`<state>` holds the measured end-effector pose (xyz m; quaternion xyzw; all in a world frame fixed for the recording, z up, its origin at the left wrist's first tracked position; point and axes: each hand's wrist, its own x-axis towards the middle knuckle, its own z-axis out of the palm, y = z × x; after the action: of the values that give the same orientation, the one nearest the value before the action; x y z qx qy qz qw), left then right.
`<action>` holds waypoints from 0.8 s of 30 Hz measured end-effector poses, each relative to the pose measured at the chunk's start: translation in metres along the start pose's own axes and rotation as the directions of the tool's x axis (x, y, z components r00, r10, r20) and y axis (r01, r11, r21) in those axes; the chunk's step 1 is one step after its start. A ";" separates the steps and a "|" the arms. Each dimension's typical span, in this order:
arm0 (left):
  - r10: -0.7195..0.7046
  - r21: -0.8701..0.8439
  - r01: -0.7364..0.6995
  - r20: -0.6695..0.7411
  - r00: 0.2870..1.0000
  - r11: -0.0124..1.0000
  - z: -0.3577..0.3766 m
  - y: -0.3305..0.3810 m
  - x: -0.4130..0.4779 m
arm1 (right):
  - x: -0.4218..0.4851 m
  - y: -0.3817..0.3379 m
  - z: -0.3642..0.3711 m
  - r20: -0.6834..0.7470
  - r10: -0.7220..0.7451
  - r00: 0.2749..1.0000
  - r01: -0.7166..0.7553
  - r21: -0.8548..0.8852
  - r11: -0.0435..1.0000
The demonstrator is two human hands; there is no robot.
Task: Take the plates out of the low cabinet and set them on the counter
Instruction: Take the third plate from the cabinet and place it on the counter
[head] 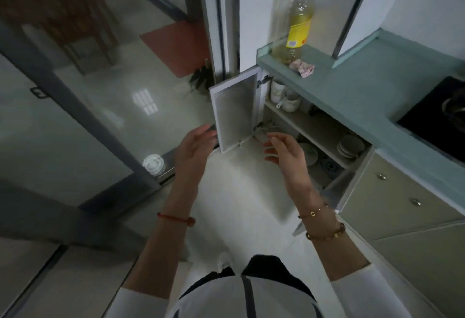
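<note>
While both hands hover before the open low cabinet [314, 122], I see the left hand [195, 146] with fingers loosely spread just beside the door [236, 113] edge; I can't tell if they touch it. The right hand [284, 151] holds nothing, fingers relaxed and apart, at the opening. Inside, a stack of plates [349, 146] sits on the middle shelf at right, and a single plate [309, 152] lies lower. Cups [284, 98] fill the top shelf. On the counter [352, 86], far left, stands an oil bottle [298, 20].

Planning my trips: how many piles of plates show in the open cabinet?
2: one stack on the shelf, at its near end; one pile below the shelf, beside the right hand. More may be hidden.
</note>
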<state>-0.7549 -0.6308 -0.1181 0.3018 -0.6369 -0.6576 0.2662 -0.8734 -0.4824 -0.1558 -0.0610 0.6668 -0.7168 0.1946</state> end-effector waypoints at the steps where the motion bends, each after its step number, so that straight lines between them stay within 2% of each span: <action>1: -0.013 0.009 0.013 0.032 0.999 1.000 0.006 0.001 0.017 | 0.008 -0.001 0.001 -0.035 0.003 0.999 -0.003 -0.001 1.000; 7: -0.123 0.028 0.120 0.224 0.967 0.992 0.054 -0.013 0.099 | 0.060 0.002 -0.009 -0.267 0.029 0.963 -0.027 0.013 1.000; 11: -0.165 0.076 0.148 0.325 0.931 0.986 0.083 -0.026 0.142 | 0.097 0.008 -0.022 -0.369 0.049 0.928 -0.038 0.038 0.999; 24: -0.177 0.167 0.105 0.509 0.842 0.980 0.223 -0.049 0.335 | 0.291 0.000 -0.068 -0.536 0.107 0.837 -0.044 0.128 0.991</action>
<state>-1.1438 -0.7233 -0.1851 0.1755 -0.7033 -0.6888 0.0137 -1.1640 -0.5238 -0.2134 0.1812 0.6557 -0.7323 0.0296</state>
